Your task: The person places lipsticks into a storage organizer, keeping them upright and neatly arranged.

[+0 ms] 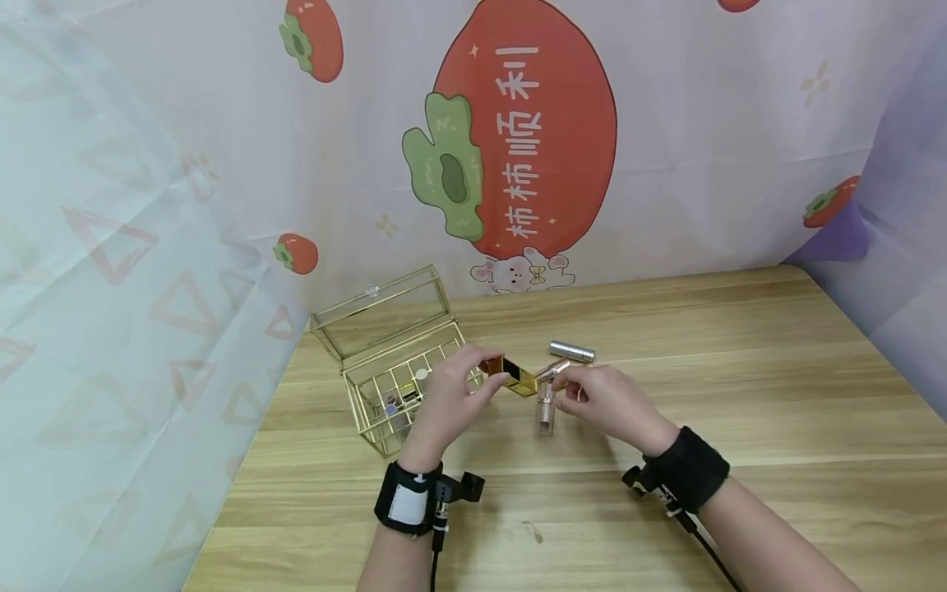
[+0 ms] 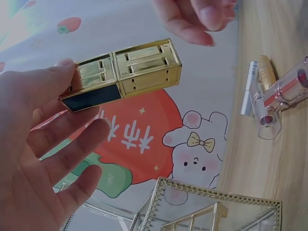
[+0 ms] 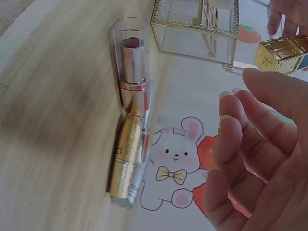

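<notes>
**One gold tube [image 1: 518, 378] is resting in the fingers of the left hand [image 1: 447, 399]**

A person is working with two bare hands over a wooden table [image 1: 629, 510]. The left hand is pinching the tube at one end, thumb against fingers, and the other end is pointing free toward the right hand [image 1: 610, 403]. The tube is hanging above the table, near the right end of a gold-framed glass case [image 1: 399, 345] whose lid is standing raised. The right hand is holding nothing; its fingers are curving loosely, apart from the tube. A silver tube [image 1: 572, 353], a clear-capped lipstick [image 1: 545, 413] and a glittery gold tube [image 3: 126, 159] are lying grouped near it.

For a steady hold, thumb and fingers should be pressing squarely on the tube's flat sides: the surface is looking slick, and an end grip could be letting the free half dip. A seam is running round the middle, so tugging on that half would probably be risking a separation. Near the case, lifting above its rim would be sparing the glass a knock.
</notes>
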### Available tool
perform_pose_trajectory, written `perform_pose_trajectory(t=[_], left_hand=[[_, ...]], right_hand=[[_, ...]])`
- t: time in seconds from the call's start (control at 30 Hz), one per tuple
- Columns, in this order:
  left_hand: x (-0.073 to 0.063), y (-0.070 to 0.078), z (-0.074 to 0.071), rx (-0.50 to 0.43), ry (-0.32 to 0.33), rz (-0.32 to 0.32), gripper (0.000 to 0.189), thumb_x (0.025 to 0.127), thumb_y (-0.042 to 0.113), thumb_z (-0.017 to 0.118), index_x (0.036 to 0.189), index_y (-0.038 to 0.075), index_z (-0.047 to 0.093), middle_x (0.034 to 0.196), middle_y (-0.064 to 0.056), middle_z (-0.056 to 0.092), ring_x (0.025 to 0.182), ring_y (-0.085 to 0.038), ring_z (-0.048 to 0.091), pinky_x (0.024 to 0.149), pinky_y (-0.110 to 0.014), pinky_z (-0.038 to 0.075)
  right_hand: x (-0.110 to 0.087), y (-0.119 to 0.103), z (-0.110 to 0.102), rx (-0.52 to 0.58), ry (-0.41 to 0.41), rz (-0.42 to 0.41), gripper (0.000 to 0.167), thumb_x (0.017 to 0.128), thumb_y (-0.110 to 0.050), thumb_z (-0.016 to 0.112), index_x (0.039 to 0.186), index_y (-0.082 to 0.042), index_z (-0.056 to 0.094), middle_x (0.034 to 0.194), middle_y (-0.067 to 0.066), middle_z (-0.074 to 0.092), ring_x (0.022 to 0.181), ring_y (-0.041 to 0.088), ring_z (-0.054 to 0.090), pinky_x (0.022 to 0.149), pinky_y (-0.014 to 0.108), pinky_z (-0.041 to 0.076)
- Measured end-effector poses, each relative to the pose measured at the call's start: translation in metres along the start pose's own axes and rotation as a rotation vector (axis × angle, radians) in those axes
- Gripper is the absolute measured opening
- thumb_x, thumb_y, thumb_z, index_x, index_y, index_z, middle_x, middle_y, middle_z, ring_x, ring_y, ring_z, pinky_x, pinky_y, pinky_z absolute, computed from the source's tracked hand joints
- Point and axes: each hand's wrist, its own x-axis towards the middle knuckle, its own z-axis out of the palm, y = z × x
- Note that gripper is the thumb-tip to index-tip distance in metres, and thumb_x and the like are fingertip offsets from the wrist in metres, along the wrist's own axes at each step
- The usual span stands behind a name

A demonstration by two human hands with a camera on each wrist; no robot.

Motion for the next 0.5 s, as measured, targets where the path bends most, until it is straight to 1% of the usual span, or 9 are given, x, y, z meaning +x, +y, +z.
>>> perform_pose_trajectory(t=[0.13, 0.27, 0.33, 0.5], left_hand=[[0.001, -0.003, -0.005, -0.015, 0.04, 0.011, 0.029, 0.089, 0.023, 0.071, 0.113, 0.007, 0.069, 0.107, -0.006, 0.072, 0.097, -0.018, 0.068, 0.09, -0.034, 0.056], [0.001, -0.006, -0.009, -0.025, 0.074, 0.026, 0.026, 0.089, 0.019, 0.072, 0.112, 0.007, 0.07, 0.103, -0.006, 0.072, 0.093, -0.016, 0.066, 0.084, -0.032, 0.056], [0.0, -0.008, -0.011, -0.024, 0.092, 0.027, 0.027, 0.088, 0.018, 0.072, 0.113, 0.007, 0.069, 0.102, -0.006, 0.072, 0.092, -0.016, 0.066, 0.084, -0.031, 0.056], [0.0, -0.009, -0.016, -0.028, 0.132, 0.021, 0.029, 0.087, 0.016, 0.073, 0.113, 0.004, 0.069, 0.1, -0.007, 0.071, 0.092, -0.018, 0.066, 0.085, -0.035, 0.055]], right_hand=[[0.002, 0.004, 0.005, 0.002, -0.015, 0.021, 0.01, 0.088, -0.02, 0.072, 0.097, -0.015, 0.072, 0.074, -0.009, 0.06, 0.064, 0.004, 0.049, 0.056, 0.019, 0.039], [0.004, 0.008, 0.008, 0.005, -0.027, 0.029, 0.01, 0.088, -0.019, 0.072, 0.097, -0.015, 0.072, 0.074, -0.008, 0.06, 0.063, 0.005, 0.048, 0.056, 0.02, 0.038], [0.005, 0.01, 0.009, 0.008, -0.035, 0.031, 0.01, 0.088, -0.017, 0.071, 0.097, -0.014, 0.072, 0.074, -0.007, 0.06, 0.063, 0.006, 0.048, 0.056, 0.02, 0.038], [0.007, 0.016, 0.011, -0.003, -0.056, 0.038, 0.011, 0.088, -0.014, 0.07, 0.099, -0.011, 0.072, 0.075, -0.005, 0.06, 0.063, 0.007, 0.047, 0.056, 0.021, 0.038]])
